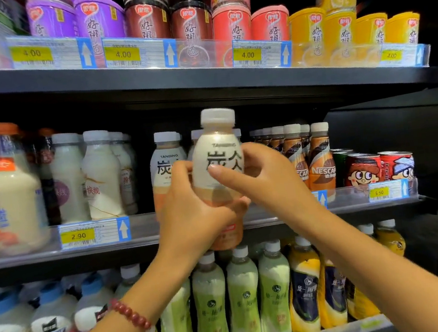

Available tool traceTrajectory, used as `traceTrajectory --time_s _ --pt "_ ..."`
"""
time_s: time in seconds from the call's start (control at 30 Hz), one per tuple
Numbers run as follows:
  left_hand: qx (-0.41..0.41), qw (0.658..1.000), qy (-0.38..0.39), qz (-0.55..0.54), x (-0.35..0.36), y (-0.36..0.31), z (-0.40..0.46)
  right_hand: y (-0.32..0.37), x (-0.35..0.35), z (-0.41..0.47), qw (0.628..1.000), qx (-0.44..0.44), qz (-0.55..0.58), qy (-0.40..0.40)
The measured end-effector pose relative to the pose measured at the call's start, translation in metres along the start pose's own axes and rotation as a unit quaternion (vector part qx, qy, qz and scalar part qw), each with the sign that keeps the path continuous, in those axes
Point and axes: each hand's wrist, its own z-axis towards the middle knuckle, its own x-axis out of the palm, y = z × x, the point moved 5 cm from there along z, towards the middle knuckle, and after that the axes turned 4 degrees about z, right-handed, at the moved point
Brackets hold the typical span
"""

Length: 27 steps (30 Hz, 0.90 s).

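The Tanbing bottle (pixel 217 149) is upright just off the middle shelf's (pixel 59 256) front edge. The left hand (pixel 190 210) wraps its lower body and the right hand (pixel 265 177) pinches the label. It looks like shelving; next, slide it in beside the matching bottles (pixel 164 161).

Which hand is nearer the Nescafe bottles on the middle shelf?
Right. The right hand pinches the held bottle just left of the Nescafe bottles; the left hand grips that bottle's lower part, farther left.
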Motion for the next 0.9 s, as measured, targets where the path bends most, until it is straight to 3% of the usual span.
traceTrajectory --time_s 0.17,0.27,0.33,0.47,0.6,0.9 --pt "0.052 0.997 0.005 0.05 0.01 -0.019 0.013 0.008 -0.026 0.014 0.998 -0.026 -0.032 -0.052" --pt "0.095 0.982 0.044 0.157 0.01 -0.011 0.019 0.003 -0.039 0.021 0.995 -0.037 -0.027 -0.087" --pt "0.095 0.956 0.052 0.274 0.004 0.009 0.021 -0.003 -0.048 0.027 0.99 -0.044 -0.041 -0.127" --pt "0.158 0.865 0.046 0.475 -0.003 0.05 0.021 -0.024 -0.059 0.035 0.978 -0.039 -0.071 -0.193" --pt "0.244 0.821 0.01 0.515 0.002 0.055 0.019 -0.051 -0.056 0.046 0.977 -0.021 -0.103 -0.183" --pt "0.236 0.827 -0.016 0.51 0.006 0.061 0.016 -0.088 -0.024 0.061 0.98 0.066 -0.165 -0.089"
